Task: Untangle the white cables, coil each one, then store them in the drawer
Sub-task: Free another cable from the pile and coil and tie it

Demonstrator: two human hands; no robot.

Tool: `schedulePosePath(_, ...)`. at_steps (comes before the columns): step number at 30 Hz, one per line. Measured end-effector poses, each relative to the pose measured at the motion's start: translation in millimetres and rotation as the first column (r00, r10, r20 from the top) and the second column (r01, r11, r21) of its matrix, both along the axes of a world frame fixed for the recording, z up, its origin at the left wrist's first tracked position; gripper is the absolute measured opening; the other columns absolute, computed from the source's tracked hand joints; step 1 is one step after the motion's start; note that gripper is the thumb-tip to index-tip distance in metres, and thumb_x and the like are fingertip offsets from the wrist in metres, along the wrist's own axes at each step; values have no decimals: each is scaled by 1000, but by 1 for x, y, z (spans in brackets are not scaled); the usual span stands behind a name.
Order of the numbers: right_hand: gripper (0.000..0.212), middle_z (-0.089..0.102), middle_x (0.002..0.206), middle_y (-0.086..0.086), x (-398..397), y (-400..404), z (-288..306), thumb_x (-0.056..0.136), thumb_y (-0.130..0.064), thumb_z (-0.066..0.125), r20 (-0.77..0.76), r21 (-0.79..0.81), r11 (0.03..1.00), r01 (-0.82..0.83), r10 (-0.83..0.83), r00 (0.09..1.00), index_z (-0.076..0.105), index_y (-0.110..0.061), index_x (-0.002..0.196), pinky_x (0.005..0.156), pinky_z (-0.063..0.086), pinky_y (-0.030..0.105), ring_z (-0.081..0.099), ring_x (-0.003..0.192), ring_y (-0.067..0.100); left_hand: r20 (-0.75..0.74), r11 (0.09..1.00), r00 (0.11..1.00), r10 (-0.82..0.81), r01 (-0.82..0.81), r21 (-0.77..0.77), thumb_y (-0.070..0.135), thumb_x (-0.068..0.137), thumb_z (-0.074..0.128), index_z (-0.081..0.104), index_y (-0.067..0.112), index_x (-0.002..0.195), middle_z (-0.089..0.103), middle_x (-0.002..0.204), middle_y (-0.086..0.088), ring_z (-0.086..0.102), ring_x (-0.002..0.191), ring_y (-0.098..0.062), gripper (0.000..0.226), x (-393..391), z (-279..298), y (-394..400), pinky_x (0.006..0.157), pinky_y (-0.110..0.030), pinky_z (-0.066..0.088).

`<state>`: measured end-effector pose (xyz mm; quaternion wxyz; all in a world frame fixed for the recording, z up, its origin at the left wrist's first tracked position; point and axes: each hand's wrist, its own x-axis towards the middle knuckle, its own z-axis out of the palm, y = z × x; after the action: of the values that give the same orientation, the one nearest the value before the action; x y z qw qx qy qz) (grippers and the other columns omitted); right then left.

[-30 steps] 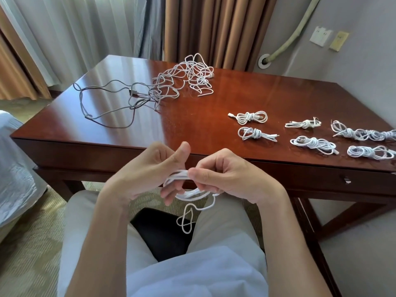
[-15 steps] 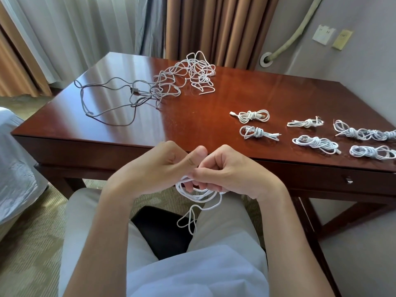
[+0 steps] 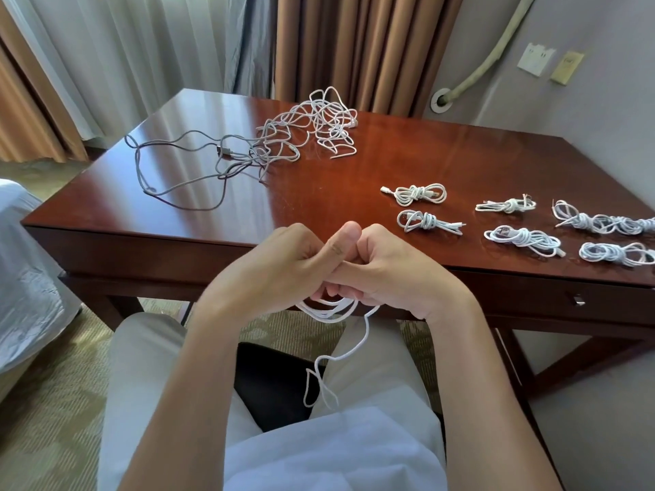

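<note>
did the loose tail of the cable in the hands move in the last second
Yes. The dangling tail hangs lower below the desk's front edge, reaching further down over the lap, while both hands keep gripping the coil.

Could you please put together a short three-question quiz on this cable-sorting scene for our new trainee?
1. True or false: the drawer under the desk top is shut.
2. Multiple choice: where does the tangled pile lie on the desk? A) far side, left of the coiled bundles; B) near right corner; C) on the floor.
3. Short answer: what do the left hand and the right hand hold between them?

Key
1. True; only its small handle shows on the closed front.
2. A.
3. A white cable, partly looped at the hands, its loose end hanging over the lap.
</note>
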<state>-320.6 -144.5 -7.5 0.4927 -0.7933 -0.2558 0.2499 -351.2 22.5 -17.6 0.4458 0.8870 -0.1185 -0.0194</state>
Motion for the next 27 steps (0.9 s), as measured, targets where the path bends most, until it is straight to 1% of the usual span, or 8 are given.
schedulePosePath(3,36,49,52,1,0,0,-5,99,-27,65,-44,145,988,53,-47,998,68,-3,72,41,21,19,28,43,8,-83,928,991,104,-127,-351,75,89,31,70,8,54,63,55,-21,48,50,-26,85,5,-16,-5,51,-36,38)
schedulePosePath(5,39,51,56,5,-2,1,-12,96,-37,60,-74,271,960,68,-49,996,67,-5,77,39,20,17,25,40,6,-157,760,979,130,-200,-619,58,98,45,63,8,47,58,54,-28,40,46,-28,74,7,-23,-7,45,-30,33)
schedulePosePath(8,33,48,68,34,-7,4,-24,98,-37,55,-101,393,918,53,-14,995,70,-11,87,38,17,19,19,41,9,-328,396,934,145,-358,-845,29,101,55,40,20,38,25,36,-1,19,35,-15,65,13,-34,-3,35,-18,20)
schedulePosePath(10,30,42,68,37,-11,7,-31,98,-36,56,-89,402,913,72,-39,995,72,-12,91,39,17,19,18,43,10,-381,285,919,103,-395,-873,25,101,53,32,23,39,16,36,5,16,31,-10,65,14,-38,-1,32,-17,19)
schedulePosePath(13,32,44,65,32,-14,10,-34,96,-38,56,-72,404,910,92,-69,995,74,-12,90,39,19,17,21,42,7,-389,319,914,111,-404,-857,28,102,50,32,12,39,18,34,5,19,29,-9,68,14,-38,-3,31,-19,24)
schedulePosePath(16,33,58,70,14,-20,16,-30,104,-22,49,-62,414,909,52,-29,998,67,2,91,41,30,9,40,37,0,-421,385,893,158,-448,-807,40,99,52,47,3,69,21,38,-3,25,30,-15,48,17,-41,1,32,-19,29)
schedulePosePath(21,39,42,53,-10,-17,18,-29,108,-24,45,-18,351,931,101,-101,995,58,-4,77,42,31,10,35,38,0,-354,359,933,59,-350,-865,33,101,52,33,15,50,16,40,-1,23,33,-13,57,17,-49,7,41,-24,30)
schedulePosePath(27,40,52,53,-17,-10,6,-17,106,-20,53,130,211,971,117,-146,981,59,-1,71,58,37,10,46,51,0,-53,828,998,-40,4,-561,42,101,46,67,10,67,46,55,-5,46,61,-23,52,7,-33,20,63,-28,41)
